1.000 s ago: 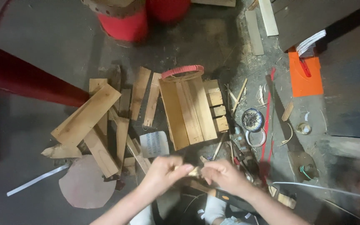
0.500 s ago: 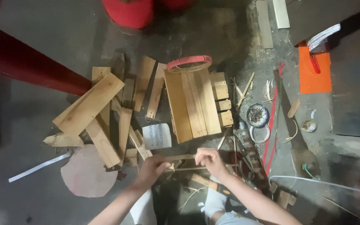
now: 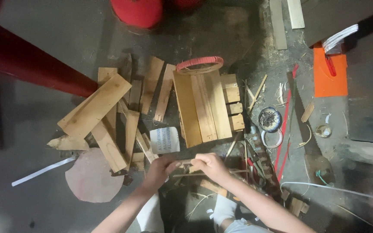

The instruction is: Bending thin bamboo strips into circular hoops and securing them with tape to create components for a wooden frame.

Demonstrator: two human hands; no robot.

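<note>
Hands low in the frame, both closed on one thin wooden stick (image 3: 185,163) that runs level between them. Left hand (image 3: 159,169) has its fingers curled round the stick's left end; right hand (image 3: 207,165) is clenched over the right part, knuckles up. The stick sits just above the floor (image 3: 44,207), close below a slatted wooden panel (image 3: 201,108) that lies flat with a red-wrapped ring (image 3: 199,64) at its far edge. Just left of the panel's near corner lies a small grey printed sheet (image 3: 165,140). Further left, loose planks (image 3: 96,105) are piled crosswise, one overlapping a round pinkish disc (image 3: 92,174). Right of the hands, a small tin of nails (image 3: 269,119) sits near a saw (image 3: 301,125) with a long toothed blade.
</note>
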